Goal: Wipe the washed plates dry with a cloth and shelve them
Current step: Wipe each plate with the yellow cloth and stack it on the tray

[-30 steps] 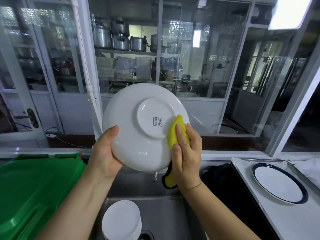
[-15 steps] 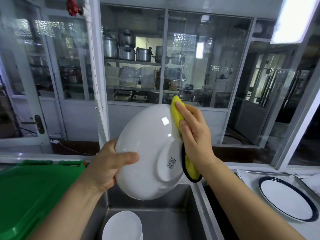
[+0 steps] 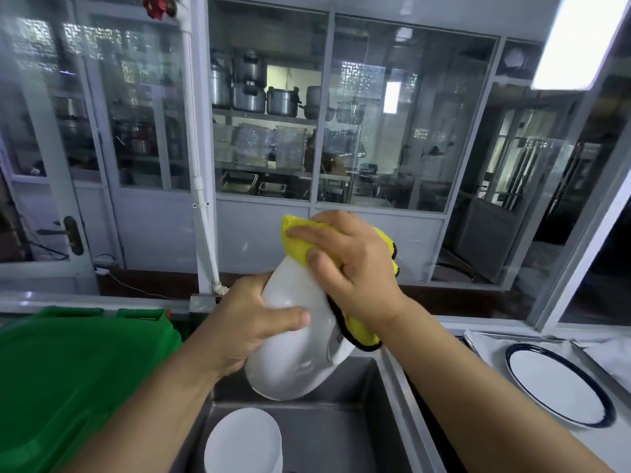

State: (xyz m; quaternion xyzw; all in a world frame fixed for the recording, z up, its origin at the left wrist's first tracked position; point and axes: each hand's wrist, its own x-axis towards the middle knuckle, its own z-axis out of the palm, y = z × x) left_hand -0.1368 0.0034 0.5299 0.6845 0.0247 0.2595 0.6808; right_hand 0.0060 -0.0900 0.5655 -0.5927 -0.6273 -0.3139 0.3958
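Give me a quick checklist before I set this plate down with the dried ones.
1. Left hand grips the white plate firmly: ok.
2. Right hand holds the yellow cloth against the plate's upper rim: ok.
3. Plate fully dry: cannot tell.
4. Plate held over the sink, above the stacked plates: ok.
5. Blue-rimmed plate lies on the right counter; room beside it: cannot tell.

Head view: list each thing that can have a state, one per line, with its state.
white plate: held over the sink, tilted almost edge-on, underside toward the cloth.
yellow cloth: folded over the plate's upper rim.
left hand: grips the plate's lower left edge.
right hand: presses the cloth on the plate.
stacked plates: in the sink.
blue-rimmed plate: flat on the right counter.
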